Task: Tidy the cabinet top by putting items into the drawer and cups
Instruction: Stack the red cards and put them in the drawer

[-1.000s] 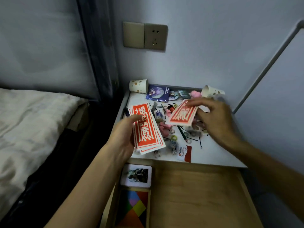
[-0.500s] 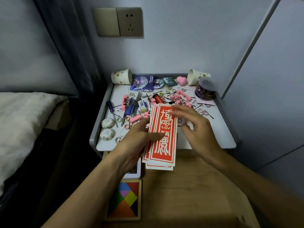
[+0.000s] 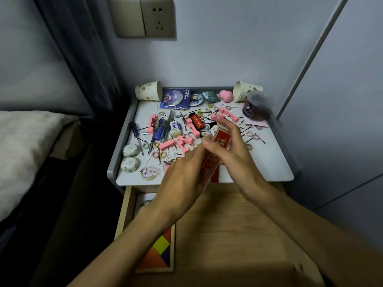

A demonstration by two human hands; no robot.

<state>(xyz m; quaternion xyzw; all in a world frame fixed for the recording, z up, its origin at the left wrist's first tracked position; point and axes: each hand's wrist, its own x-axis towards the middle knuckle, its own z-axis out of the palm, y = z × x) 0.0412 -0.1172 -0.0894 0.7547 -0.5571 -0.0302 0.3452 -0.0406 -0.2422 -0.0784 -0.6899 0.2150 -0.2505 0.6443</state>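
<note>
Stack of red cards [image 3: 220,139] held edge-up between your two hands, above the front edge of the cabinet top [image 3: 269,162] and the open drawer [image 3: 228,224]. Your left hand [image 3: 182,177] grips the stack from its left side, while your right hand [image 3: 232,150] curls its fingers over the upper end. Two paper cups lie on their sides at the back corners, left cup [image 3: 148,93] and right cup [image 3: 245,91], with pink blocks [image 3: 166,144] and a blue screwdriver [image 3: 135,129] among the clutter; a tangram puzzle [image 3: 161,251] lies in the drawer.
</note>
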